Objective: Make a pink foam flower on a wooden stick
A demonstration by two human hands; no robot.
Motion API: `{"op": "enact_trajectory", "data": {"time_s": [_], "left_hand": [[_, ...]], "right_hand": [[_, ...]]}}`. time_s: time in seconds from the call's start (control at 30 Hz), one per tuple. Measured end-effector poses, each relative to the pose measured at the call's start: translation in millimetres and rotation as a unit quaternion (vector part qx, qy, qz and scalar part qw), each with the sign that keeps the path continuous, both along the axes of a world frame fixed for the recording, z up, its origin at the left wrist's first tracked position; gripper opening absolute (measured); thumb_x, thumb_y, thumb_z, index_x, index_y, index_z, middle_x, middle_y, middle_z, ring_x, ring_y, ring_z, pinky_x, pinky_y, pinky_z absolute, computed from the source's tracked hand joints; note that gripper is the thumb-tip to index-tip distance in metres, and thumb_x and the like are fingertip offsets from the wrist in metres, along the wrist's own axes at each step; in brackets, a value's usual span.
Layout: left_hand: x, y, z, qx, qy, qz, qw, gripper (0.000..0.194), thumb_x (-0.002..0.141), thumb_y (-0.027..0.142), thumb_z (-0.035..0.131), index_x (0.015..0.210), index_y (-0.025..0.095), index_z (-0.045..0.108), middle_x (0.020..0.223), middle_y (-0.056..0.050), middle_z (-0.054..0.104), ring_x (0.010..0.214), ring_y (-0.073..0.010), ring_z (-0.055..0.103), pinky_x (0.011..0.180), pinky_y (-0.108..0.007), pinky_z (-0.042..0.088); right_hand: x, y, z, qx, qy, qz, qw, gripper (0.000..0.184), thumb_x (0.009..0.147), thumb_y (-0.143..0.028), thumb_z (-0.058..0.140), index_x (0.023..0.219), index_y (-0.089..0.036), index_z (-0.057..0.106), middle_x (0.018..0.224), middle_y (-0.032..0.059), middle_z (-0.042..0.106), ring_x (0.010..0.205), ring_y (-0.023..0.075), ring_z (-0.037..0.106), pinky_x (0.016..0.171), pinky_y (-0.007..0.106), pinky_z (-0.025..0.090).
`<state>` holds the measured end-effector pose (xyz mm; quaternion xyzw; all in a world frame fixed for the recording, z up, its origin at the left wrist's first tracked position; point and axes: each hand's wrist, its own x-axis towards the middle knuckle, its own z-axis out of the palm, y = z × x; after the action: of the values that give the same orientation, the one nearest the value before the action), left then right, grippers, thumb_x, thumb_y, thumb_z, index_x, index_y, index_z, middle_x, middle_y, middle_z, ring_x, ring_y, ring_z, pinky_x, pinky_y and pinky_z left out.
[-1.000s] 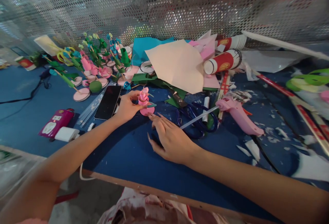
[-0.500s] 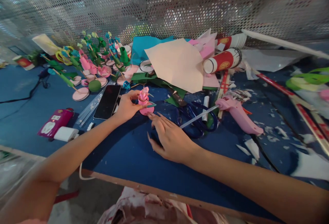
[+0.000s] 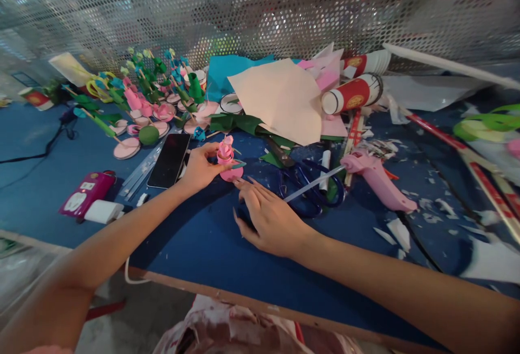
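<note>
A small pink paper flower in a pink paper pot (image 3: pixel 226 151) stands upright on a round pink base (image 3: pixel 232 173) on the blue table. My left hand (image 3: pixel 201 167) has its thumb and fingers closed around the pot from the left. My right hand (image 3: pixel 270 216) rests palm down on the table with its fingers stretched out, their tips touching the near edge of the base. Blue-handled scissors (image 3: pixel 311 210) and a pink hot glue gun (image 3: pixel 377 181) with a clear glue stick lie to the right of that hand.
Paper flowers on round bases (image 3: pixel 127 148) crowd the back left. A black phone (image 3: pixel 169 160), a purple device (image 3: pixel 88 194) and a white adapter (image 3: pixel 104 211) lie left. Behind are a cream paper sheet (image 3: pixel 280 99) and paper cups (image 3: pixel 352 94). White scraps (image 3: pixel 398 234) litter the right.
Both hands hold nearly the same positions, and the pink pot stays in place between them. The view has shifted very slightly.
</note>
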<state>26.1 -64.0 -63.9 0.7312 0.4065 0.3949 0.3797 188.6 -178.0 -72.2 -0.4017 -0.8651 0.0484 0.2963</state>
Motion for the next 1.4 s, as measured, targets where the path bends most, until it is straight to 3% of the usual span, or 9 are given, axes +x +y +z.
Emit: {"op": "enact_trajectory", "data": {"time_s": [0.43, 0.63, 0.8, 0.93, 1.07, 1.2, 1.4], "left_hand": [[1, 0, 2.7, -0.005, 0.003, 0.001, 1.0, 0.035, 0.058, 0.036, 0.08, 0.081, 0.014, 0.065, 0.082, -0.005, 0.071, 0.078, -0.0187, 0.067, 0.076, -0.031, 0.054], [2, 1, 1.3, -0.015, -0.054, -0.031, 0.998, 0.038, 0.061, 0.04, 0.077, 0.085, 0.014, 0.063, 0.077, -0.004, 0.071, 0.075, -0.0191, 0.069, 0.079, -0.034, 0.054], [2, 4, -1.9, -0.018, -0.054, -0.056, 0.997, 0.039, 0.061, 0.036, 0.077, 0.089, 0.015, 0.06, 0.082, -0.005, 0.07, 0.08, -0.0206, 0.069, 0.079, -0.035, 0.055], [3, 9, -9.2, -0.026, -0.079, -0.088, 0.993, 0.037, 0.063, 0.034, 0.075, 0.091, 0.016, 0.06, 0.082, -0.005, 0.069, 0.08, -0.021, 0.069, 0.073, -0.034, 0.056], [1, 14, -16.2, -0.008, -0.099, -0.103, 0.99, 0.037, 0.063, 0.031, 0.075, 0.092, 0.014, 0.059, 0.084, -0.006, 0.069, 0.077, -0.019, 0.068, 0.073, -0.032, 0.055], [-2, 15, -15.8, 0.032, -0.05, -0.086, 0.994, 0.041, 0.064, 0.023, 0.074, 0.1, 0.013, 0.06, 0.088, -0.009, 0.069, 0.081, -0.0184, 0.066, 0.072, -0.03, 0.053], [-1, 10, -8.3, 0.038, -0.025, -0.088, 0.995, 0.034, 0.065, 0.014, 0.071, 0.099, 0.013, 0.063, 0.086, -0.005, 0.069, 0.075, -0.0154, 0.065, 0.071, -0.027, 0.051]], "right_hand": [[1, 1, -1.7, 0.004, 0.009, 0.006, 1.0, 0.016, 0.083, -0.018, 0.047, 0.097, -0.016, 0.04, 0.111, 0.0219, 0.06, 0.112, 0.0311, 0.057, 0.092, 0.051, 0.051], [2, 2, 3.6, 0.085, 0.168, -0.037, 0.981, 0.031, 0.08, -0.014, 0.055, 0.105, -0.02, 0.037, 0.1, 0.0135, 0.055, 0.1, 0.0266, 0.058, 0.082, 0.047, 0.054], [5, 9, 21.8, 0.005, 0.306, -0.099, 0.947, 0.044, 0.076, -0.022, 0.065, 0.11, -0.024, 0.036, 0.112, 0.0112, 0.051, 0.109, 0.0242, 0.054, 0.089, 0.047, 0.05], [9, 28, 33.6, -0.067, 0.306, -0.08, 0.946, 0.058, 0.07, -0.035, 0.073, 0.114, -0.024, 0.037, 0.121, 0.0117, 0.055, 0.117, 0.0246, 0.053, 0.097, 0.048, 0.044], [1, 57, 33.7, -0.077, 0.311, -0.049, 0.946, 0.065, 0.064, -0.041, 0.077, 0.114, -0.022, 0.04, 0.12, 0.0121, 0.059, 0.117, 0.0251, 0.055, 0.099, 0.046, 0.043], [-11, 76, 30.6, -0.072, 0.315, -0.06, 0.945, 0.055, 0.061, -0.04, 0.078, 0.104, -0.02, 0.049, 0.104, 0.0095, 0.068, 0.103, 0.0252, 0.064, 0.093, 0.044, 0.047], [-12, 74, 24.6, -0.111, 0.338, -0.091, 0.93, 0.042, 0.063, -0.036, 0.076, 0.095, -0.019, 0.055, 0.095, 0.0075, 0.071, 0.095, 0.024, 0.067, 0.086, 0.04, 0.051]]}}
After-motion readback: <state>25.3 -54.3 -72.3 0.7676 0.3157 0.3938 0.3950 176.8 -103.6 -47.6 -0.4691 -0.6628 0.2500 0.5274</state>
